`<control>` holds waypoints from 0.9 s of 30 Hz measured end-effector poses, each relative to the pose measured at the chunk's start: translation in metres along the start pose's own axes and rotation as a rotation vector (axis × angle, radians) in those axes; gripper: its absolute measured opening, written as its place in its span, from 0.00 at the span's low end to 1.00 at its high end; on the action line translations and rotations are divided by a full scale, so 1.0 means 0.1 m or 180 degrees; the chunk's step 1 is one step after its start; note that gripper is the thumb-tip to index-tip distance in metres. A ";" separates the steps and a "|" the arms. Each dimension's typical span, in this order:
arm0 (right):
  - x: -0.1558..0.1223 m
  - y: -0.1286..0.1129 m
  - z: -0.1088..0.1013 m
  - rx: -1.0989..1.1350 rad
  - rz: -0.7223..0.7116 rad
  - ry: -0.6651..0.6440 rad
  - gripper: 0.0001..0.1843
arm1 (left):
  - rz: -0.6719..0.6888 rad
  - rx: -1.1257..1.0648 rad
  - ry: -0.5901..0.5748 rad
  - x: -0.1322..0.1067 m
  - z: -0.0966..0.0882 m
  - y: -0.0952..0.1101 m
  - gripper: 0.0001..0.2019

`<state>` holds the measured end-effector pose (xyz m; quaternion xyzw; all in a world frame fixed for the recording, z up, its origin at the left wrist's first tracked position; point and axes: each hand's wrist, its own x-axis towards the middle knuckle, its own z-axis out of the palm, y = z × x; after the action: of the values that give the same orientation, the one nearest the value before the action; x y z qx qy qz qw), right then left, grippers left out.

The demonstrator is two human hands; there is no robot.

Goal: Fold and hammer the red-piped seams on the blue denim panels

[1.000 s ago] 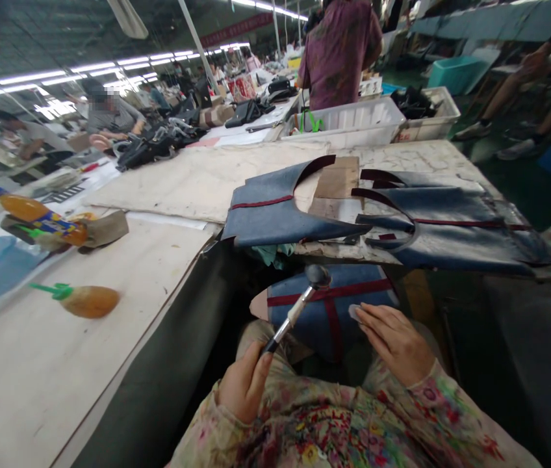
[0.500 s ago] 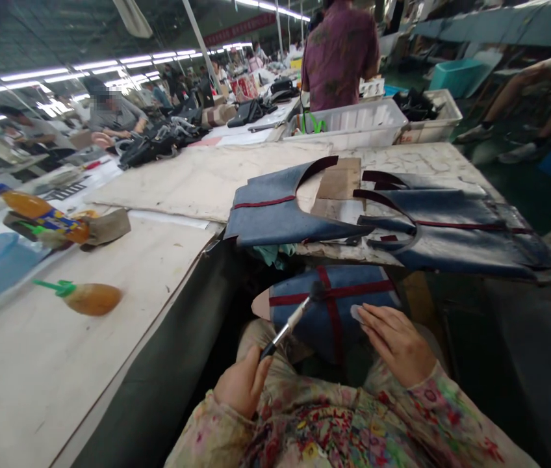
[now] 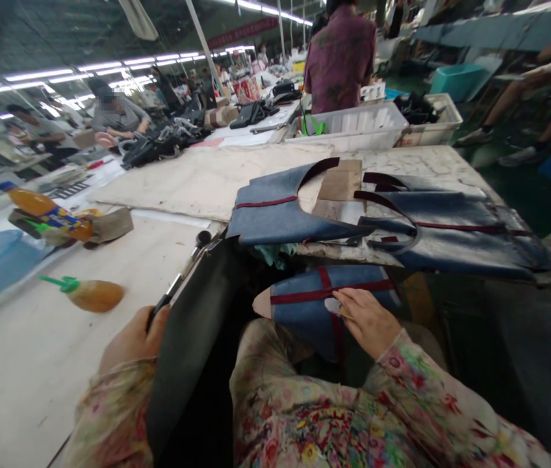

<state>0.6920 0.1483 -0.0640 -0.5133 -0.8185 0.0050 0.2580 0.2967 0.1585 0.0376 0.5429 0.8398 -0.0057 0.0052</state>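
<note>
- The left hand (image 3: 134,338) is closing its fingers around the black handle of the hammer (image 3: 174,286), above the right edge of the left table (image 3: 139,273).
- The hammer's long axis is running roughly along that edge; its round dark head is pointing away from the person, near the table's far right corner. Whether it is touching the table, I cannot tell.
- The right hand (image 3: 370,322) is pinching a small pale piece (image 3: 333,305) between thumb and fingers. The piece is pointing left, over the panel.
- The blue panel (image 3: 288,318) is lying beyond the knees, just below the front edge of the far table (image 3: 431,156). Its long axis is running left to right, with its pink tip pointing left.
- Red strips (image 3: 299,297) are crossing on the panel, one following its length; the right fingertips are sitting at the crossing.
- A cut blue piece (image 3: 266,218) is lying at the far table's front edge, its curved opening facing right.
- A squeeze bottle (image 3: 97,296) is lying on the left table, left of the hammer, its green nozzle pointing left.
</note>
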 end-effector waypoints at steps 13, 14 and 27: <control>0.32 -0.22 0.07 -0.0241 0.0162 -0.0504 0.16 | -0.0515 0.0342 0.0888 0.62 0.35 -0.87 0.23; 0.36 -0.24 0.06 -0.0278 0.0190 -0.0542 0.15 | -0.0272 0.0138 0.1223 0.58 0.38 -0.77 0.22; 0.20 -0.23 0.11 -0.0556 -0.0112 -0.0382 0.24 | 0.3126 -0.2192 0.0083 -0.61 0.85 1.90 0.15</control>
<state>0.6610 0.1574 -0.0586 -0.5182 -0.8387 -0.0402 0.1628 0.4954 0.1798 -0.0469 0.8345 0.4442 0.2766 0.1725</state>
